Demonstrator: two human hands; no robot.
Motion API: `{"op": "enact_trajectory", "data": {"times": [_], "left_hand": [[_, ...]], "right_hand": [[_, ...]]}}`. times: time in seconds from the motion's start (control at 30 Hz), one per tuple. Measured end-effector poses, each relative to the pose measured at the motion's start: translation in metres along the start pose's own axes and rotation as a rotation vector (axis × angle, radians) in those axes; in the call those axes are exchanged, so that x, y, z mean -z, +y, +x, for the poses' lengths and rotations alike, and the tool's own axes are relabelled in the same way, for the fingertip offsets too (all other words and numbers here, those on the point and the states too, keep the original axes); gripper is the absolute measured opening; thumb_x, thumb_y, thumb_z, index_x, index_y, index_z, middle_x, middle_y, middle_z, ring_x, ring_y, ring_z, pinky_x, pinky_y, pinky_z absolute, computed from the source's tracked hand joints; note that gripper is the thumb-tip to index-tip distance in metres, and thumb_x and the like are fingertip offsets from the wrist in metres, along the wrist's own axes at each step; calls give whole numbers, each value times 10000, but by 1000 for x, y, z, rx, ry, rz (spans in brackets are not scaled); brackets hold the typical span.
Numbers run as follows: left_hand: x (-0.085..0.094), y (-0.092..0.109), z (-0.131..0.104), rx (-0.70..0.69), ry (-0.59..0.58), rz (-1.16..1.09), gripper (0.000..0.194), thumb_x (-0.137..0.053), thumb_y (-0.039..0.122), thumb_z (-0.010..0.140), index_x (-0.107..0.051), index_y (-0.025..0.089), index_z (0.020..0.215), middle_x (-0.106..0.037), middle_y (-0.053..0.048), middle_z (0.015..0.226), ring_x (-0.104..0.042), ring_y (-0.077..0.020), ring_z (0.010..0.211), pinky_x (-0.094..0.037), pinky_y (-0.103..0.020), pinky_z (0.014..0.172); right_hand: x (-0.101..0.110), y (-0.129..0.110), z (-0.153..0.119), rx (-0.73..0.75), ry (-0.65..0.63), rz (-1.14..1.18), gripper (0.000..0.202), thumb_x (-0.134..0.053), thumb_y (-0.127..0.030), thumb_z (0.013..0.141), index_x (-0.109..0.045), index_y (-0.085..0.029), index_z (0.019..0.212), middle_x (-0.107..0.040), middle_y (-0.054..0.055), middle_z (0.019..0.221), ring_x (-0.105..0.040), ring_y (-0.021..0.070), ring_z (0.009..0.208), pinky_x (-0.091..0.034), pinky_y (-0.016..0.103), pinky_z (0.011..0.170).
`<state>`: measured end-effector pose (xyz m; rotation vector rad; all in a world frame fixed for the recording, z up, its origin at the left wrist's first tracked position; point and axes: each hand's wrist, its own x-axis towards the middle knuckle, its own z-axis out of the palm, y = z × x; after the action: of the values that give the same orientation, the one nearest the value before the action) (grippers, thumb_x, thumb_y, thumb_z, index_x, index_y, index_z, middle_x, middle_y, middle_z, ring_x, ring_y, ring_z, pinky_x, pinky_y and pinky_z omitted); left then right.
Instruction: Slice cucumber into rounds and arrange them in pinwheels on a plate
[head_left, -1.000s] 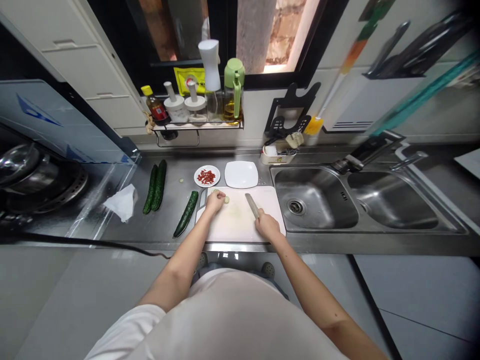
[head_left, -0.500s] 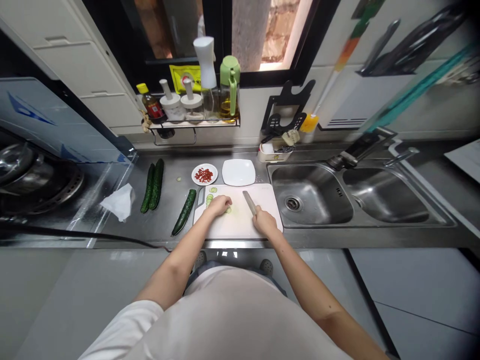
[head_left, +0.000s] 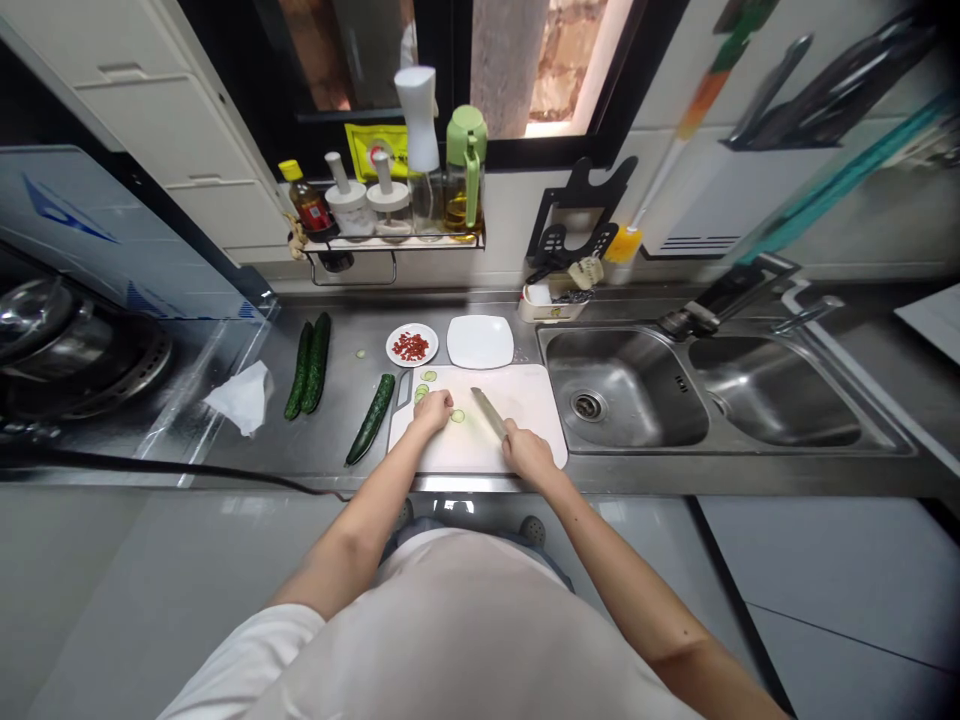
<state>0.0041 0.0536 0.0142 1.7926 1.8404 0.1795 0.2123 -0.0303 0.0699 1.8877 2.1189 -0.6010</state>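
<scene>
Knife (head_left: 489,412) has swung toward the lone cucumber slice (head_left: 457,416) on the board (head_left: 465,450).
Right hand (head_left: 529,453), four o'clock, wraps its handle; left hand (head_left: 433,411), nine o'clock, half-curled, hold unclear. Slicing, apparently; next move likely calls for keeping the left clear.

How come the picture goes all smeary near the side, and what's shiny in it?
In the head view, the teal pole at upper right is smeared and stretched, perhaps by a wide lens; the steel sink shows bright reflections; the upper right corner is dark; the knife, nearer the middle, looks clearer.
</scene>
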Motion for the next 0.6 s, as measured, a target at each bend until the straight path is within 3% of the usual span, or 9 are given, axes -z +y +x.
{"op": "enact_trajectory", "data": {"times": [0.2, 0.6], "left_hand": [[5, 4, 1, 60, -56, 20, 136, -642, 202, 761, -658, 236, 892, -685, -28, 999, -602, -189, 955, -441, -267, 813], [10, 9, 0, 70, -95, 76, 148, -632, 220, 768, -652, 244, 912, -690, -21, 1040, -597, -191, 981, -447, -269, 811]], "right_hand": [[-7, -10, -20, 105, -50, -67, 273, -350, -164, 915, -456, -175, 1167, -684, 124, 982, -645, 239, 945, -397, 301, 746], [-16, -6, -23, 106, -81, -121, 284, -358, -165, 919, -457, -184, 1185, -678, 130, 1002, -642, 237, 982, -407, 305, 765]]}}
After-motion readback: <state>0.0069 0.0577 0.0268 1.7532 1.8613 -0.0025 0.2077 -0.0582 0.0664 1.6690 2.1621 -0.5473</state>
